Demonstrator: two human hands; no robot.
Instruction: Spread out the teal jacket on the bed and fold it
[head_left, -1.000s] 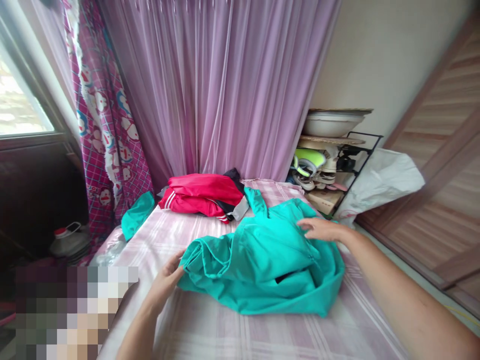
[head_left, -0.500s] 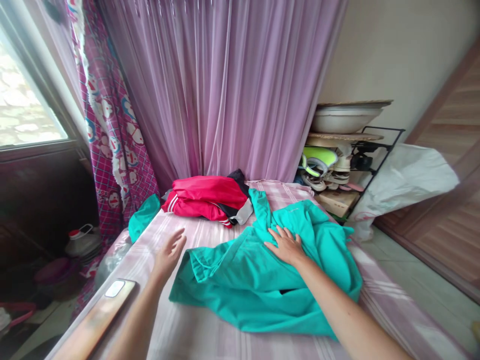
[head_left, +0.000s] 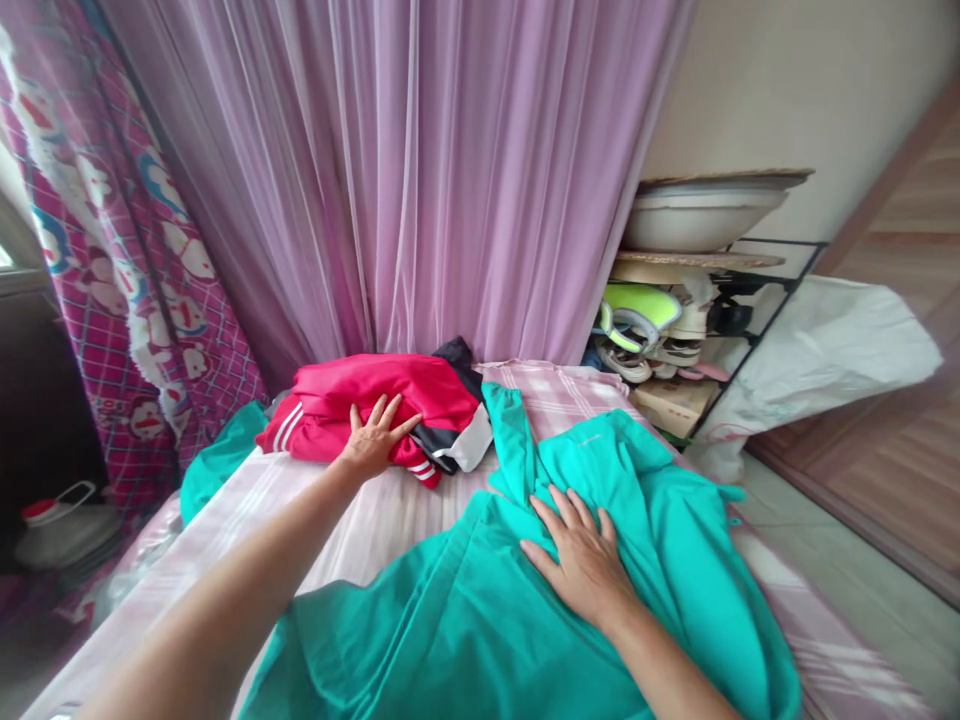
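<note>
A teal jacket (head_left: 450, 610) lies spread and rumpled over the near part of the bed, one sleeve (head_left: 510, 430) reaching toward the back. My right hand (head_left: 581, 555) rests flat on it with the fingers spread. My left hand (head_left: 379, 437), also with fingers apart, touches the front of a bundled red garment (head_left: 322, 385) with white stripes. Black and white cloth (head_left: 469, 440) shows at the right end of that bundle. Neither hand grasps anything.
A checked pink sheet (head_left: 547, 385) covers the bed. More teal cloth (head_left: 225, 455) hangs at its left edge. Behind stands a purple curtain (head_left: 450, 180). To the right are a shoe rack (head_left: 772, 320) with a basin (head_left: 705, 220) and a white bag (head_left: 832, 350).
My left hand has moved forward from above the sheet onto the red bundle. My right hand stays on the teal jacket. The view has shifted closer, and the phone has nearly left the frame.
</note>
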